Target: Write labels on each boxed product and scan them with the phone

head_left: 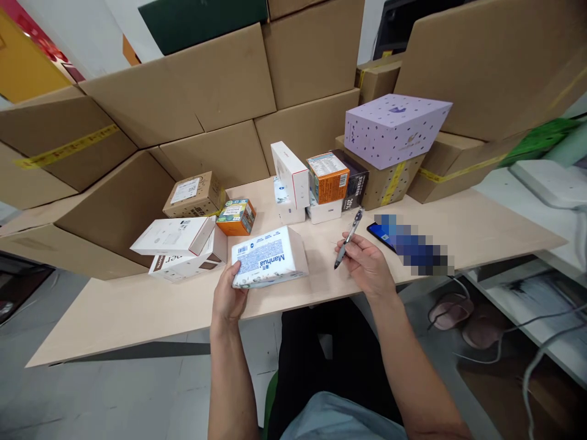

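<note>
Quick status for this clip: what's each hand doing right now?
Left hand: closed, holding the white, blue-printed rectangular pack by one end.
Right hand: closed, holding the slim grey-and-black pen between thumb and fingers.

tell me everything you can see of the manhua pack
The Manhua pack is a white, block-shaped packet whose wrapper looks like thin plastic film. Its upper face carries blue print, including the large brand name, and a small barcode; a patterned band runs along the edge toward the person. The left hand grips its left end, thumb on the upper face. It is over the table; whether its underside touches is unclear.
</note>
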`<state>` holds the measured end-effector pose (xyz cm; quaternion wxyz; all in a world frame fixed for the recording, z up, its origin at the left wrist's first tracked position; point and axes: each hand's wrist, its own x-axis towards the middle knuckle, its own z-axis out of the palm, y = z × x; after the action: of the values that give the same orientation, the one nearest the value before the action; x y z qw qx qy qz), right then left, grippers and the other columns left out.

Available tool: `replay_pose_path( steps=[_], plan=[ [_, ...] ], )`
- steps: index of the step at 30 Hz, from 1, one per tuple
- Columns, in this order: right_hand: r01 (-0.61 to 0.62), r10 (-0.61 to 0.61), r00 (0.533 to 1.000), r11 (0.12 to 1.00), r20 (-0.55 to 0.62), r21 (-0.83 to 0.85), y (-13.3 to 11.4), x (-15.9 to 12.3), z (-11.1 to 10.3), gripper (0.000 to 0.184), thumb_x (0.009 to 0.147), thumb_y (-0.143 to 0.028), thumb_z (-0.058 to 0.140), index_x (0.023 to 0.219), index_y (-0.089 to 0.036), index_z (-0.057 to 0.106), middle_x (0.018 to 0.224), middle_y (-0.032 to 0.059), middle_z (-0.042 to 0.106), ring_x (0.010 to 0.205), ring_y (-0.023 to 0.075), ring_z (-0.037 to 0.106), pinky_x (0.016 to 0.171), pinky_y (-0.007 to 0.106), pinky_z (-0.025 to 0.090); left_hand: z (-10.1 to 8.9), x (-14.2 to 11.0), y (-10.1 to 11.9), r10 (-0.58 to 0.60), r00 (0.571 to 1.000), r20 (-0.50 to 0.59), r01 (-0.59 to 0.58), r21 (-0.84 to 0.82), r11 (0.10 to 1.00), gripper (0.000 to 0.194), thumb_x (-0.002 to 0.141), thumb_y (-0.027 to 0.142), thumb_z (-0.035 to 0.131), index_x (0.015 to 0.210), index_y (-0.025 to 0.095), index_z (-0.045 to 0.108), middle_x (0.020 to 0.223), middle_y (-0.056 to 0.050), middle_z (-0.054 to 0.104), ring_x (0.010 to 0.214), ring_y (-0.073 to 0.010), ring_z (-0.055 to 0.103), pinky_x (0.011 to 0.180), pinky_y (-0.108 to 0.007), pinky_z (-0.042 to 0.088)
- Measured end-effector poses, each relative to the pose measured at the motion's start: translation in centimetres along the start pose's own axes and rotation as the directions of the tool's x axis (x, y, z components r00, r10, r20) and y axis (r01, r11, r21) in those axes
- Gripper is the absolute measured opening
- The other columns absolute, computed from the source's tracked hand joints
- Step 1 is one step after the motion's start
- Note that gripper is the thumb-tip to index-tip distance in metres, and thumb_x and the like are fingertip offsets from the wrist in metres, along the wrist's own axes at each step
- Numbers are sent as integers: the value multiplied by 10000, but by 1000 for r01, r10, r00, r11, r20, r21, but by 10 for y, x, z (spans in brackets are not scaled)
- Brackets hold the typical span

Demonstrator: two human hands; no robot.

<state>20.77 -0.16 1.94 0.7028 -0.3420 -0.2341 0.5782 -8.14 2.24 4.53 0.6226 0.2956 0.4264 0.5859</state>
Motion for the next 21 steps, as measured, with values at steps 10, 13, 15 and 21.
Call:
replay_pose_path(
  steps=[10, 13, 15, 21],
  plan=[
    [97, -102, 994, 987, 36, 131, 0, -10, 12, 272, 813, -356, 715, 692, -212, 518, 548, -76, 470, 433, 53, 381, 394, 175, 333, -3, -1, -4, -219, 975, 49, 224, -223, 949, 255, 895, 197, 537, 1099, 140, 679, 941, -64, 782, 837, -194, 748, 764, -316, 617],
    [77, -81, 997, 986, 19, 150, 0, -13, 15, 209, 815, -388, 690, 765, -222, 573, 470, -93, 425, 373, 56, 324, 350, 177, 256, 0, -3, -9, -205, 975, 83, 219, -223, 950, 258, 906, 186, 539, 1128, 164, 667, 949, -45, 777, 843, -182, 742, 831, -354, 608],
    [77, -78, 997, 984, -2, 160, 0, -12, 19, 209, 797, -414, 696, 837, -228, 611, 487, -83, 483, 398, 67, 390, 382, 183, 317, 1, -3, -10, -187, 979, 80, 200, -208, 958, 241, 897, 192, 567, 1116, 185, 668, 954, -32, 774, 838, -175, 736, 838, -358, 603],
    [341, -347, 938, 930, 17, 138, -1, 2, 50, 221, 811, -418, 696, 939, -298, 559, 776, -42, 685, 766, 138, 668, 763, 317, 543, 5, 6, -8, -212, 977, 32, 212, 1, 977, 220, 837, 320, 658, 1016, 195, 686, 907, -33, 753, 747, -179, 705, 700, -334, 599]
  ],
)
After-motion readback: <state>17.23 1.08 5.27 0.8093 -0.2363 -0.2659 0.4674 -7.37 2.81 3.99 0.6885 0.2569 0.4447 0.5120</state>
